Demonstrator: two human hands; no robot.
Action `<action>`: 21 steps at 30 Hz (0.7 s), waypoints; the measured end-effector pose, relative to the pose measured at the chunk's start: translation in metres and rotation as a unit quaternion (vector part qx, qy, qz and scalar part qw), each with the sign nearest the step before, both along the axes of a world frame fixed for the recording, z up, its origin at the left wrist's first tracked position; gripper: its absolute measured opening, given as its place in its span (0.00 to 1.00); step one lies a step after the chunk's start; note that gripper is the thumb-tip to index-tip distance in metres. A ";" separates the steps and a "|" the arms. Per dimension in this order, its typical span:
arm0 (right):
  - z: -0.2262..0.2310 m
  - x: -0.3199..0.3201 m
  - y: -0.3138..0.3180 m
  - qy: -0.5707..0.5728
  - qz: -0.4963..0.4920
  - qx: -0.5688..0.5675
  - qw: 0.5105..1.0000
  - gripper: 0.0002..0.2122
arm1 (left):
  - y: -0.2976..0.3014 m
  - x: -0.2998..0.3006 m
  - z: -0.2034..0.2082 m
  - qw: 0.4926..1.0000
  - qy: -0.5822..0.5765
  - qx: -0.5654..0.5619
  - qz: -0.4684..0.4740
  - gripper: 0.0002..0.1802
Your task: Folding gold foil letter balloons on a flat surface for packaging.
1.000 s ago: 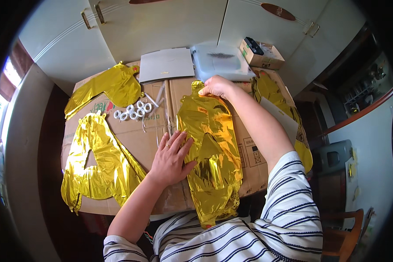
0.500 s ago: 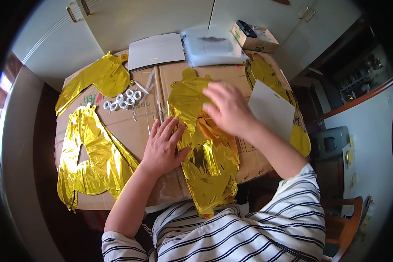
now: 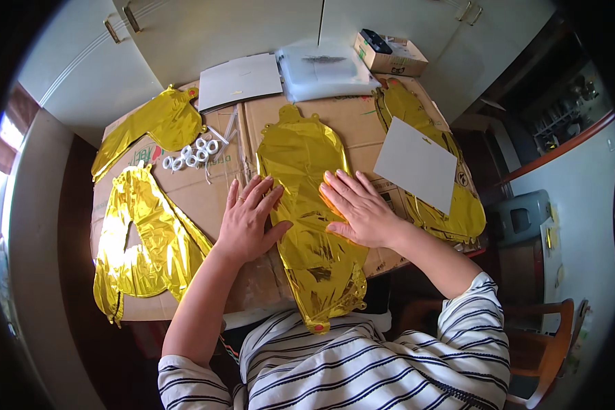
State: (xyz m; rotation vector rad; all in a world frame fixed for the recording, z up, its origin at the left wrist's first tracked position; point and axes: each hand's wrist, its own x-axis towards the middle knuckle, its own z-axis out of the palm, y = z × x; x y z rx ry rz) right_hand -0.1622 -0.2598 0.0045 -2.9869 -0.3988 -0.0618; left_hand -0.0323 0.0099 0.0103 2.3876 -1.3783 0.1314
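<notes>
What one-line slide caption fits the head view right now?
Left hand and right hand touch opposite edges of a gold foil piece laid over cardboard, white rolls to the left.

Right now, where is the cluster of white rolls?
In the head view, the cluster of white rolls lies on the cardboard, left of centre, beside the upper-left gold foil.

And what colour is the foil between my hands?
The foil is shiny gold, clearest in the head view.

I could cross the cardboard (image 3: 363, 137) between middle gold foil (image 3: 302, 147) and white card (image 3: 417, 164); the right hand (image 3: 362, 210) blocks the near end.
</notes>
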 end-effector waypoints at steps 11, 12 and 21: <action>0.000 -0.001 0.000 -0.011 0.006 -0.018 1.000 0.38 | 0.002 0.019 0.019 0.997 0.009 -0.052 -0.051 0.32; 0.000 -0.001 0.000 -0.011 0.006 -0.021 1.000 0.38 | 0.000 0.020 0.020 0.997 -0.002 -0.060 -0.056 0.30; 0.002 -0.002 0.001 -0.006 0.007 -0.020 1.000 0.38 | 0.004 0.028 0.002 0.994 -0.003 -0.050 -0.095 0.29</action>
